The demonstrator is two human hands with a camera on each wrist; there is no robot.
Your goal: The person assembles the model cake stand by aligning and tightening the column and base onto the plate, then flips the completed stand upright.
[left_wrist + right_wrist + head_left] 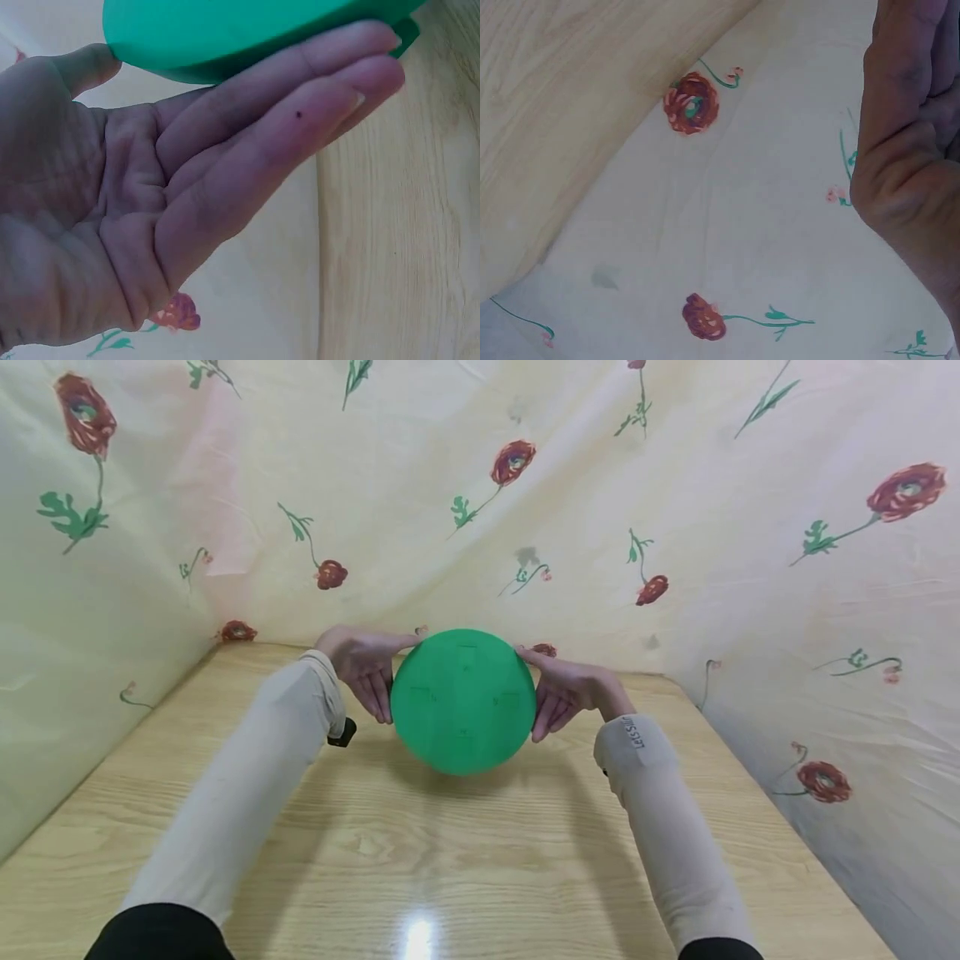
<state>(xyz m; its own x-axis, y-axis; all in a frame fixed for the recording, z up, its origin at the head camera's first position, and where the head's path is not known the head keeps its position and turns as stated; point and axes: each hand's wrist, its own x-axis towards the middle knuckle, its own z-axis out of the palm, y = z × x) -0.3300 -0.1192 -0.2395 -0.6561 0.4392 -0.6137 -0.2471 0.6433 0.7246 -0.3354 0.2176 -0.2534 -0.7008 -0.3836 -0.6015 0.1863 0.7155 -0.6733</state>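
A round green plastic piece (463, 702), flat-faced and lid-like, is held between both hands with its face toward the head camera. Faint rectangular marks show on that face. At its left edge is my left hand (367, 670), thumb on the upper rim and fingers along the side. The left wrist view shows that hand (217, 157) with fingers fairly straight against the green side wall (247, 60). My right hand (566, 689) touches the opposite edge, thumb high and fingers lower. Only part of the right hand (911, 127) appears in the right wrist view; its fingertips are out of frame.
Under the hands lies a light wood-grain table (450, 860), with shadows of the arms and round piece. Pale cloth (390, 485) printed with red flowers lines the back and both sides. A black device (342, 732) sits at the left wrist.
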